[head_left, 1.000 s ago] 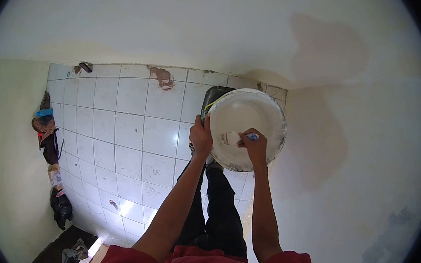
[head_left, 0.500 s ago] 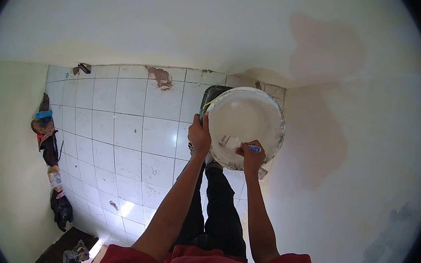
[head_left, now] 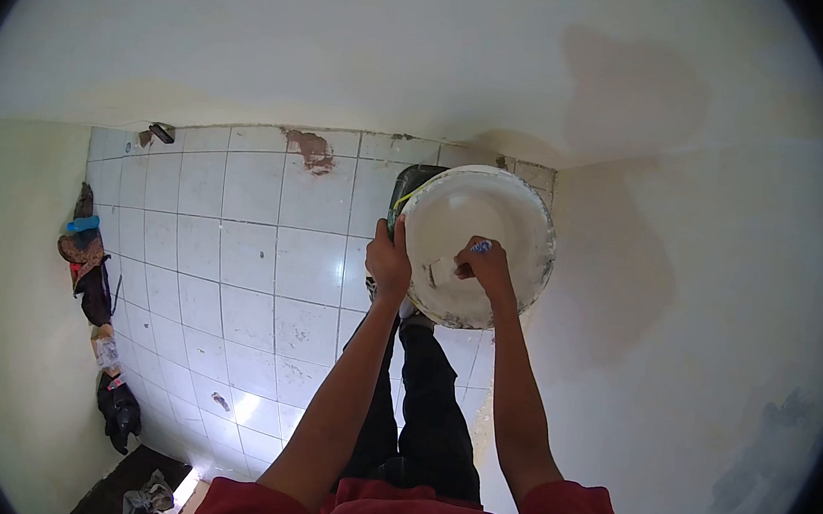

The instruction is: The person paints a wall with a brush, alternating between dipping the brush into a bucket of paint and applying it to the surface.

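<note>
My left hand is closed on the left rim of a large white bucket, whose outer edge is stained with dark smears. A pale, creamy layer, apparently paint, shows inside it. Over the inside of the bucket, my right hand is wrapped around the blue-and-white handle of a paintbrush. The brush head is whitened and hard to tell from the pale contents. A yellow-green cord or edge runs along the bucket's upper left side.
A black container stands partly hidden behind the bucket. White floor tiles stretch left, with a brown patch near the wall. Bags and clutter line the left wall. The right wall bears darker patches.
My right hand has moved up and slightly left inside the bucket, turning the brush handle more upright. My left hand stays on the rim.
</note>
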